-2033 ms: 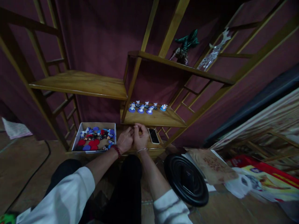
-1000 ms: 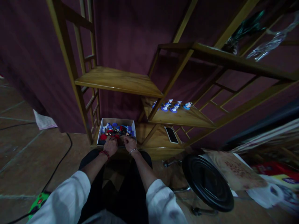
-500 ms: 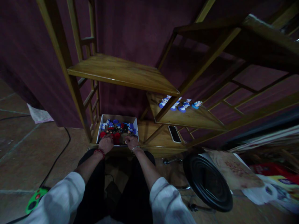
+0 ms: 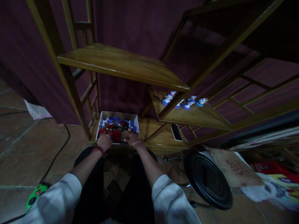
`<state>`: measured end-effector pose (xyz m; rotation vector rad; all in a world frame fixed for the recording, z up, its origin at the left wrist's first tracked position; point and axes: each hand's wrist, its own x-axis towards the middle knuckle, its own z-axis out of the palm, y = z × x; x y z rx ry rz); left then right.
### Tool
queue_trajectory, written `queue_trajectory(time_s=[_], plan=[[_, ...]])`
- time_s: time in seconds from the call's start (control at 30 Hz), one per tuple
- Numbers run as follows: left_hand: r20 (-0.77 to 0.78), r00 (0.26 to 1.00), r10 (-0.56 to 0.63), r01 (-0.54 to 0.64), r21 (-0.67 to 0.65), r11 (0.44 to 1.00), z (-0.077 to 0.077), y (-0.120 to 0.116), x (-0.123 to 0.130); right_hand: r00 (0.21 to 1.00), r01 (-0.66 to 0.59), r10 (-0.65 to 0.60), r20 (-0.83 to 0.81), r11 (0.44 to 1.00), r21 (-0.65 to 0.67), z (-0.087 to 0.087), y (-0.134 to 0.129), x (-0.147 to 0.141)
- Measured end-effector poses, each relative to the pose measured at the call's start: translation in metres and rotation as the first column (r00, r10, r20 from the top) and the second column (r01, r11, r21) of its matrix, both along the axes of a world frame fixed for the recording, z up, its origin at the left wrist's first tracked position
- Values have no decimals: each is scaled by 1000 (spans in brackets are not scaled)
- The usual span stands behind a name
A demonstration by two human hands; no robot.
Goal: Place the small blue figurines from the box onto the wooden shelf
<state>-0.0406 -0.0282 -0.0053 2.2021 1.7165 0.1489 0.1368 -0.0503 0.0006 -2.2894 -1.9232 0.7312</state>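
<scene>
A white box (image 4: pixel 137 121) holding several small blue, red and black figurines (image 4: pixel 110 122) sits on the low wooden shelf. My left hand (image 4: pixel 105 140) is curled at the box's front left, over red pieces; whatever its fingers hold is too dark and small to name. At the front right of the box is my right hand (image 4: pixel 131 138), fingers pinched together near a small pale piece. I cannot make out what that pinch holds. Several blue and white figurines (image 4: pixel 188 103) stand on the raised shelf to the right, one partly behind a post.
A phone (image 4: pixel 176 133) lies on the low shelf right of the box. An upper wooden shelf (image 4: pixel 121 66) overhangs the box. At the right are a round black stool (image 4: pixel 207 180) and bags. A green power strip (image 4: pixel 36 196) is on the floor at left.
The camera view has shifted slightly. Both hands stay at the front of the box; my left hand has moved slightly and a small purple spot now shows beside its fingers.
</scene>
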Motion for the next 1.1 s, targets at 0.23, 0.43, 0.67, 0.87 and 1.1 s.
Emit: queue_trajectory(time_s=[0.23,0.43,0.67,0.87,1.1], plan=[[75,994,-78,77,16,997,0,6,-10,998,11,-6,-60,996,84,-10,-3,-2],[93,991,-98,95,33,995,1,8,-6,986,22,7,-168,986,168,-16,-5,3],[83,994,-65,62,44,997,0,10,1,985,-21,55,-162,979,203,-11,-5,1],[79,991,-106,100,73,992,-1,8,4,979,-44,85,-183,975,216,-15,-2,4],[91,975,-203,200,46,979,2,9,5,984,-71,97,-151,983,170,-11,9,5]])
